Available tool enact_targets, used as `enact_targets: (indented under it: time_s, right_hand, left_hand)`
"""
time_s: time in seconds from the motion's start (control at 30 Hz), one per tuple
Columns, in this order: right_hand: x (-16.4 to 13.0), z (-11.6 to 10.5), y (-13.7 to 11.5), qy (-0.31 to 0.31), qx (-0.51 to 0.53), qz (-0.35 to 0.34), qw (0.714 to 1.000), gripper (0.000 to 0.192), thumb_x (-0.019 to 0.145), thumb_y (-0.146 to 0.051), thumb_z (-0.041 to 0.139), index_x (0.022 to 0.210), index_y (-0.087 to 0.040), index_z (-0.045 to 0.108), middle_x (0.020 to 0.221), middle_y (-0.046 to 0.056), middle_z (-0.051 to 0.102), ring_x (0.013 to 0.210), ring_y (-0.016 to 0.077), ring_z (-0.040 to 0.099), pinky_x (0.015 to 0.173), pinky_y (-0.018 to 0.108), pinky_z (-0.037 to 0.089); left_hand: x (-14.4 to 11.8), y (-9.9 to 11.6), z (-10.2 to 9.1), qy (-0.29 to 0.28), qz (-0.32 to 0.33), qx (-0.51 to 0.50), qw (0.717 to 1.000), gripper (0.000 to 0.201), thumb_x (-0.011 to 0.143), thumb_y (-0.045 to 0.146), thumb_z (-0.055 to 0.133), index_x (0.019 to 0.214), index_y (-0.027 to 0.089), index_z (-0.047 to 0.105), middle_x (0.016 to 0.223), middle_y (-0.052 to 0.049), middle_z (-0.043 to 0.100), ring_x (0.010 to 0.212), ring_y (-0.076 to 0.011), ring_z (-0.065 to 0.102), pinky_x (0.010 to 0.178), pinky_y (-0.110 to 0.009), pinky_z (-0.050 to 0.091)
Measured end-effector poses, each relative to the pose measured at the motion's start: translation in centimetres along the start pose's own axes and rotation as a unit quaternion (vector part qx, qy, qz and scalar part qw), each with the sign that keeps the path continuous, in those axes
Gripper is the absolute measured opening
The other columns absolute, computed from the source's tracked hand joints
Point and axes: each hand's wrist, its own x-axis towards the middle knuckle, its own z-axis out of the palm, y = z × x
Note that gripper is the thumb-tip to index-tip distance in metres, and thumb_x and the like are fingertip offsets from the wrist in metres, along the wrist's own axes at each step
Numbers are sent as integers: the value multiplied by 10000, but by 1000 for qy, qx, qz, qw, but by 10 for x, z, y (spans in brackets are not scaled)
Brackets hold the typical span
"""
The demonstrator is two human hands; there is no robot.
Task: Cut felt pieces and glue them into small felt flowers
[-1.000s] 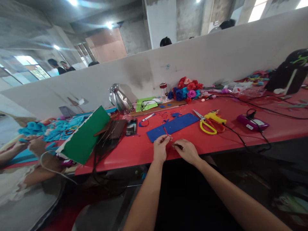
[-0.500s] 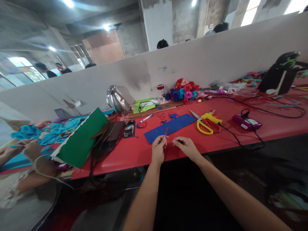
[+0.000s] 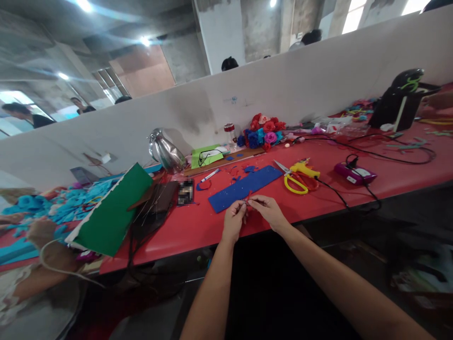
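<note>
A small red scrap of foam [image 3: 247,197] is pinched between both hands just above the near edge of the red tabletop [image 3: 318,203]. The left hand [image 3: 234,221] grips it from below with thumb and forefinger closed on it; the right hand [image 3: 269,211], half a second ago held a little apart, has now come across so its fingertips meet the left's on the same scrap. Both hands are working the one piece together. Just beyond lies a long blue foam sheet [image 3: 244,187], then yellow-handled scissors [image 3: 293,180] against a yellow glue gun [image 3: 303,168]. Farther back sits a cluster of red, blue and pink foam roses [image 3: 262,133].
</note>
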Motion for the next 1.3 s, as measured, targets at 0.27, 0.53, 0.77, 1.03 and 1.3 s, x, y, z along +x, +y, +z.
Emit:
enact_targets:
  time_s: [0.27, 0.53, 0.77, 1.03, 1.3]
  right_hand:
    - [-2, -2, -1, 22, -5, 2, 1000, 171, 698, -354, 656, 726, -186, 675, 678, -4, 636, 650, 137, 550, 695, 294, 444]
    - [-2, -6, 2, 27, 25, 8, 999, 221, 697, -393, 679, 751, -179, 669, 659, -9, 615, 621, 124, 523, 658, 284, 436]
    - [-2, -5, 1, 18, 32, 2, 999, 198, 699, -380, 674, 723, -185, 649, 647, -13, 601, 625, 127, 527, 647, 279, 436]
    - [0, -3, -1, 27, 42, 24, 998, 209, 678, -387, 684, 690, -185, 629, 633, -22, 589, 587, 112, 503, 609, 264, 421]
    - [4, 2, -1, 40, 52, 55, 996, 181, 652, -355, 663, 645, -189, 591, 589, -25, 573, 561, 117, 506, 567, 261, 425]
  left_hand:
    - [0, 2, 3, 16, 6, -12, 1000, 305, 745, 422, 654, 880, 165, 559, 552, 46, 560, 423, -70, 453, 462, -208, 344]
    - [-2, 4, 4, 36, 9, -20, 999, 289, 725, 397, 674, 860, 153, 600, 566, 35, 586, 432, -74, 475, 490, -221, 367]
    - [-1, 3, 5, 35, 2, -23, 999, 255, 708, 360, 689, 845, 155, 625, 600, 18, 627, 488, -88, 532, 536, -226, 426]
    - [-1, 3, 5, 34, 2, -25, 999, 248, 687, 342, 697, 840, 151, 657, 614, 10, 643, 487, -87, 533, 535, -227, 441]
    - [0, 2, 6, 33, 5, -6, 999, 204, 694, 316, 682, 825, 160, 670, 584, 30, 608, 463, -77, 501, 534, -219, 412]
